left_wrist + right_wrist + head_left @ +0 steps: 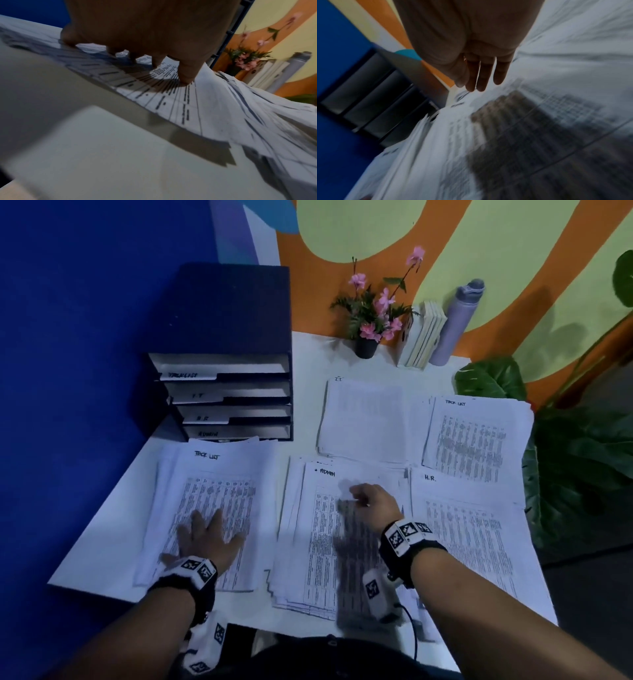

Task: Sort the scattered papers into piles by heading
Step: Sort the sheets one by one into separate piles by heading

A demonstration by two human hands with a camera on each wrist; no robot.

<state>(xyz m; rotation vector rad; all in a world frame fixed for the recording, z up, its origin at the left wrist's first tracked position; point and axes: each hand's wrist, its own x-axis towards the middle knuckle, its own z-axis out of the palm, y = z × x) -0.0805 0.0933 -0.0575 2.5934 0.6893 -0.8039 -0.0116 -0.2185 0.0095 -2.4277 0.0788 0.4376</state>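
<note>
The white table carries five spreads of printed sheets, with a dark file tray of labelled slots at the far left. Far centre lies the IT pile, far right one Task List pile, near right the H.R. pile, near centre the Admin pile, and near left a second Task List pile, so that heading is split across two places. The left hand lies flat and spread wide on the near-left stack, fingers pressing the top sheet and holding nothing. The right hand hovers over the Admin pile; its fingers look straight and together in the wrist view, blurred, with no sheet visibly held. The step in hand seems to be squaring up these near piles. To do it well, keep the left palm pinning its stack, nudge the fanned Admin edges inward from the sides rather than dragging the top sheet, and merge the two Task List piles.
</note>
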